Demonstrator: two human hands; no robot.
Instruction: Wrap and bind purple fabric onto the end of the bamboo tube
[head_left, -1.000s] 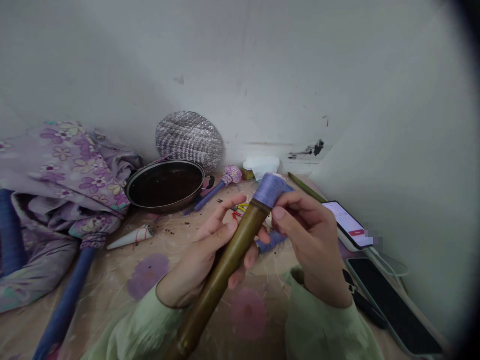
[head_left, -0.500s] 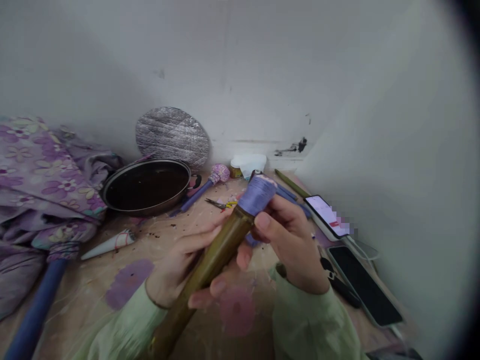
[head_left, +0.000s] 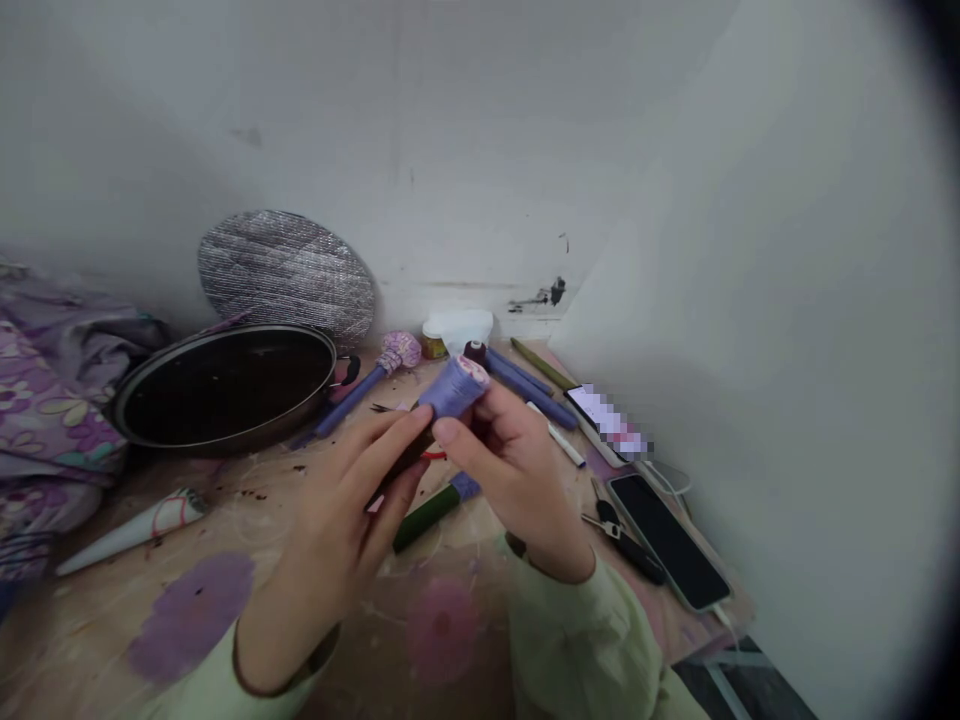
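Both my hands hold a brown-green stick whose far end is wound with purple thread (head_left: 454, 385). My right hand (head_left: 514, 470) pinches that wound end with thumb and fingers. My left hand (head_left: 337, 530) is closed round the shaft just below the thread and hides most of it. Under my hands, a green stick with a purple tip (head_left: 431, 512) lies on the tabletop.
A black pan (head_left: 225, 385) and a silver round mat (head_left: 285, 275) stand at the back left, with floral cloth (head_left: 45, 400) beside them. A white cone (head_left: 127, 525), purple sticks (head_left: 525, 380), pliers (head_left: 622, 535) and two phones (head_left: 607, 420) (head_left: 667, 540) lie around. A wall closes the right side.
The view has swung right. The stick has tipped nearly end-on toward me, and my left hand has slid up the shaft close to the purple thread.
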